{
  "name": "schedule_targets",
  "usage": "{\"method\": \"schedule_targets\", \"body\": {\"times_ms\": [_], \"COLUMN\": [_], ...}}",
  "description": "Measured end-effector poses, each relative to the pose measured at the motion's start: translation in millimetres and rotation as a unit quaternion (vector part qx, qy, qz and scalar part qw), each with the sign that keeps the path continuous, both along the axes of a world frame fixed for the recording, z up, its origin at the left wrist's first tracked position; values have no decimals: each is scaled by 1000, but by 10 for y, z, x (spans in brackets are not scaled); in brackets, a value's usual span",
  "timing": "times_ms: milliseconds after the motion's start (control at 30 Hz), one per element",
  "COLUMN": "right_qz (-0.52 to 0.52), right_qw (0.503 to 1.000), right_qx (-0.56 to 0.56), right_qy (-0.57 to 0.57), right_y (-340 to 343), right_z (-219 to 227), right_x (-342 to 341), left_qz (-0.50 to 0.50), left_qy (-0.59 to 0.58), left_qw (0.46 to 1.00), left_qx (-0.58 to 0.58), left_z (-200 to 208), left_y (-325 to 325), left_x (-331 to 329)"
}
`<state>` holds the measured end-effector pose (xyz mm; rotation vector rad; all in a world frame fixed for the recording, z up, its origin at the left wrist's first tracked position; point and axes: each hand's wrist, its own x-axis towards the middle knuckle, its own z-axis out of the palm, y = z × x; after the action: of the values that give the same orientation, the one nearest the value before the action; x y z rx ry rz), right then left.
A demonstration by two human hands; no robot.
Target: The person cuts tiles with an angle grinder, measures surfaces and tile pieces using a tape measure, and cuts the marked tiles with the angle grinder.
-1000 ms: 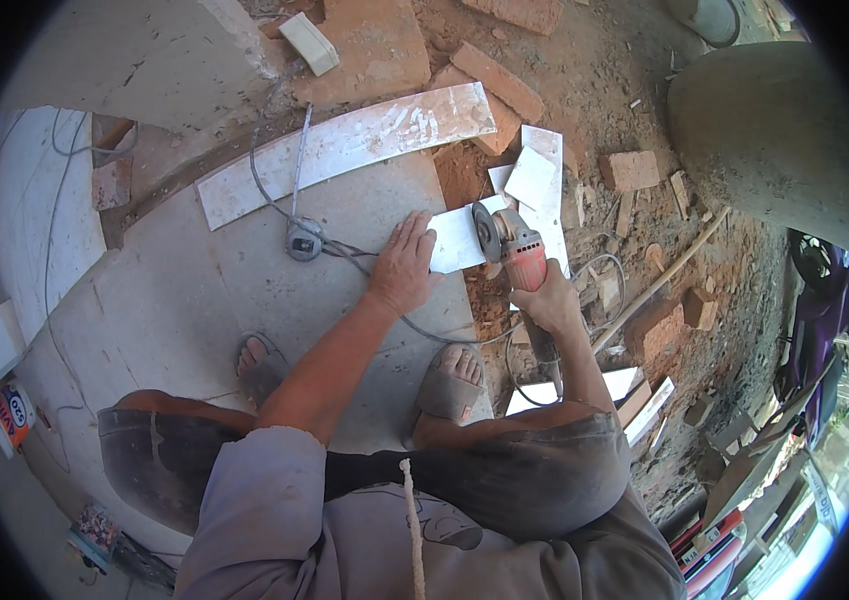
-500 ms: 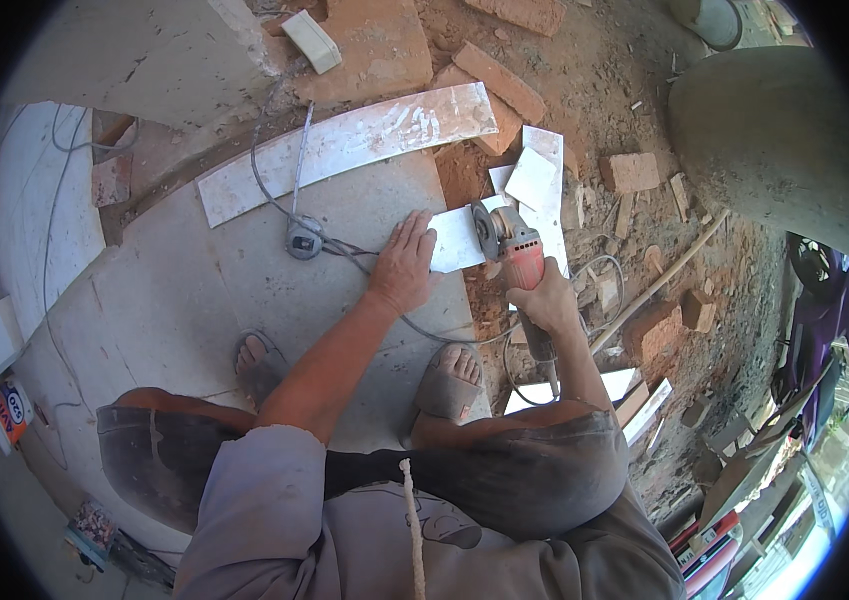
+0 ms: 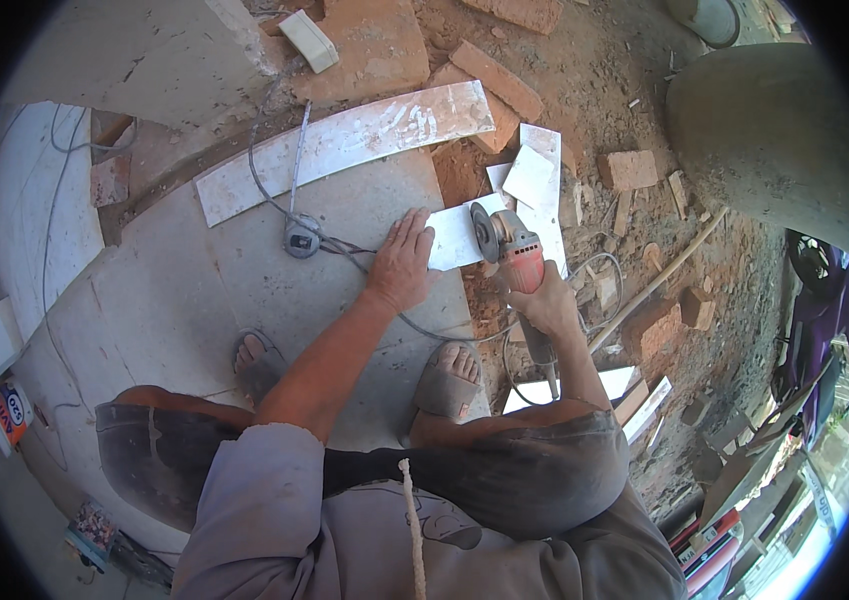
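My left hand [image 3: 405,257] lies flat with its fingers stretched out over the near end of a white tile strip [image 3: 455,238], pressing it to the concrete slab. My right hand [image 3: 544,301] is wrapped round the red and grey body of an angle grinder [image 3: 521,262]. Its disc stands on edge at the strip's right end, by the edge of the slab; whether the disc touches the tile I cannot tell. Left of my left hand sits a tape measure [image 3: 302,237], its blade drawn out across a long white board [image 3: 349,148].
White tile offcuts [image 3: 529,177] lie just beyond the grinder. Bricks [image 3: 628,171] and rubble cover the dirt on the right, with a wooden stick [image 3: 659,283] among them. Cables loop round the tape and grinder. My sandalled foot [image 3: 449,381] is close below the strip.
The grinder's disc has shifted very slightly to the left along the strip. My left hand keeps its place on the tile.
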<state>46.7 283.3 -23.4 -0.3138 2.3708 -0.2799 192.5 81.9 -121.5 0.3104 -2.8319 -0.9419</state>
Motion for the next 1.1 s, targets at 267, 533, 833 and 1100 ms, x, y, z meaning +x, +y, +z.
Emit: {"method": "schedule_targets", "body": {"times_ms": [267,533,833,1100], "right_qz": [2,11,10,0], "right_qw": [1000,1000,1000,1000], "right_qx": [13,27,17,-5], "right_qy": [2,5,0,5], "right_y": [-47,-27,2,34], "right_z": [-62,-56,-20,11], "right_x": [-18,14,38,58], "left_qz": [2,3,4,2], "left_qy": [6,8,6,-1], "left_qw": [1000,1000,1000,1000], "left_qx": [4,8,1,-3], "left_z": [-27,-14,3,-8], "left_y": [10,11,8,12], "left_x": [0,-8,-1,-6]}}
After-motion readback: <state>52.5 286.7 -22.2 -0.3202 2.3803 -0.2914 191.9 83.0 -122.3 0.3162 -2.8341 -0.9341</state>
